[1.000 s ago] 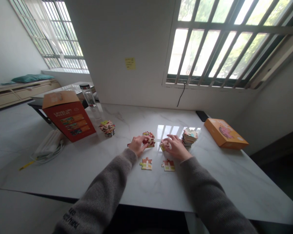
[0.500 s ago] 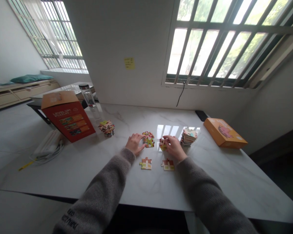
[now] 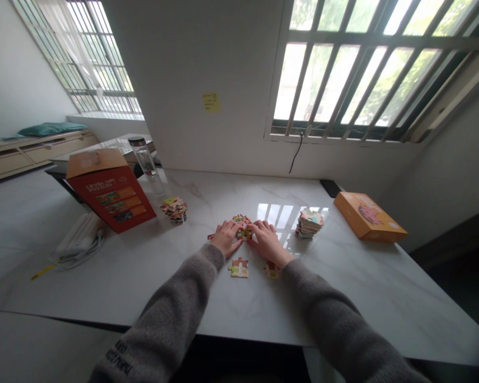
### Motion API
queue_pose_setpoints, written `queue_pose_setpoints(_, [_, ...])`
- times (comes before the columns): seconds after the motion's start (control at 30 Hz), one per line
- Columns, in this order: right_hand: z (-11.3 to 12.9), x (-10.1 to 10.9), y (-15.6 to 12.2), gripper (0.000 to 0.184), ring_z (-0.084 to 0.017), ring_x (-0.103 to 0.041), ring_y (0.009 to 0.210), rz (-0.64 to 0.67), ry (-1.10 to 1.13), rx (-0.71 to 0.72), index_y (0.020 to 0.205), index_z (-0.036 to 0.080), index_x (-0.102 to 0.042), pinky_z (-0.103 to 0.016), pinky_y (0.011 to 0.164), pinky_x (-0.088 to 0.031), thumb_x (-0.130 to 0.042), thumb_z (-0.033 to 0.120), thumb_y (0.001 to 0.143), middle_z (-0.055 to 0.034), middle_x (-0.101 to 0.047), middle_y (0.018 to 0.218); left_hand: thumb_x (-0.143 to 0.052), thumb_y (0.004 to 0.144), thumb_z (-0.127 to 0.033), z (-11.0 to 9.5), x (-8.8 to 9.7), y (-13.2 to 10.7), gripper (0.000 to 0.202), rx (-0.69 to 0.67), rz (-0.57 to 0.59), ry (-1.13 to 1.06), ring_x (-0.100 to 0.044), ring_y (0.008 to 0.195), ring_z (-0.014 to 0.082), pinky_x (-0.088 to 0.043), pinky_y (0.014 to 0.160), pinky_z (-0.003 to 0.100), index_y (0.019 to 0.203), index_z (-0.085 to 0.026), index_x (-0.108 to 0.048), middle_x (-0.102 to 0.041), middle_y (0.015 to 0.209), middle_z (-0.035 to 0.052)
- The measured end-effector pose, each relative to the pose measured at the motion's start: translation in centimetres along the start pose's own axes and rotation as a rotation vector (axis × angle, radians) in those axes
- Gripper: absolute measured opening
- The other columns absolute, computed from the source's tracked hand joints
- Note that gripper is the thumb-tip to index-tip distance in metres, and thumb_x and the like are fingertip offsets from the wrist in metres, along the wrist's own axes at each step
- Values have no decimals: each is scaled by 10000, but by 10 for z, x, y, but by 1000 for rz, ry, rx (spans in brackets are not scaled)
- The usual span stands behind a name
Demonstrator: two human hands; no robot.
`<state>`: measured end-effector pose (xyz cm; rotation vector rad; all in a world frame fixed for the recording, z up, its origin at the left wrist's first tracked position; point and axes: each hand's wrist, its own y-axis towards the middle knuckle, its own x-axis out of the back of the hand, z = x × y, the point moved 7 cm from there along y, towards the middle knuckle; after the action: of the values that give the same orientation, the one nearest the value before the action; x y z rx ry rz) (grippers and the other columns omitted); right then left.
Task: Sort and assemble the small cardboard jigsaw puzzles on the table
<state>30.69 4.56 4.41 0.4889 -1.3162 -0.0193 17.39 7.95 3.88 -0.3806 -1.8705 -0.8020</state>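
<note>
- Left hand (image 3: 225, 238): fingers loosely spread, tips against a clump of jigsaw pieces (image 3: 243, 226); we cannot tell whether it has hold of any.
- Right hand (image 3: 268, 243): fingers lightly curled over the clump from the other side; its grip is likewise hidden.
- Clump: on the marble surface (image 3: 343, 298), between both hands, partly covered by fingers, outline hard to make out.
- Loose jigsaw piece (image 3: 238, 268): flat, fully visible, near the left hand.
- Second loose piece (image 3: 272, 271): mostly hidden behind the right hand.
</note>
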Motion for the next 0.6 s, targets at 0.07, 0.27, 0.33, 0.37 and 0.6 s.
queue_pose_setpoints(0.07, [-2, -1, 1, 432, -298, -492, 1113, 5, 10, -18, 1290, 222, -548, -402, 938, -403, -655, 288, 876, -125, -578, 1221, -683, 828, -293, 3, 1, -1, 458, 16, -14, -2, -503, 1127, 269, -408, 928, 402, 1259, -243, -537, -594, 1194, 66])
queue_pose_setpoints(0.27, [-9, 8, 2, 218, -268, -548, 999, -84, 183, -67, 1075, 203, -585, -388, 874, -423, -619, 215, 860, -93, -639, 1061, -693, 819, -363, 13, 0, -2, 414, 86, 7, 8, -508, 1119, 273, -409, 947, 408, 1202, -250, -584, -594, 1153, 66])
queue_pose_setpoints(0.33, [-23, 13, 0, 138, -219, -585, 863, -122, 369, -146, 1032, 203, -578, -344, 800, -443, -546, 212, 898, -55, -666, 936, -687, 822, -355, 13, -1, -3, 415, 91, 10, 5, -507, 1121, 271, -405, 956, 405, 1212, -260, -584, -590, 1153, 63])
queue_pose_setpoints(0.37, [-33, 15, -2, 139, -197, -591, 790, -143, 459, -203, 1039, 203, -575, -319, 752, -449, -515, 225, 915, -38, -668, 879, -686, 821, -348, 13, -1, -2, 451, 92, 5, 6, -504, 1124, 272, -403, 960, 407, 1248, -264, -567, -586, 1160, 64])
queue_pose_setpoints(0.6, [-87, 21, -25, 197, -215, -593, 805, -165, 303, -396, 991, 195, -668, -329, 755, -450, -501, 200, 888, -57, -650, 824, -687, 822, -343, 10, -4, 1, 476, 90, 10, -19, -504, 1091, 268, -402, 943, 408, 1278, -292, -561, -568, 1126, 59])
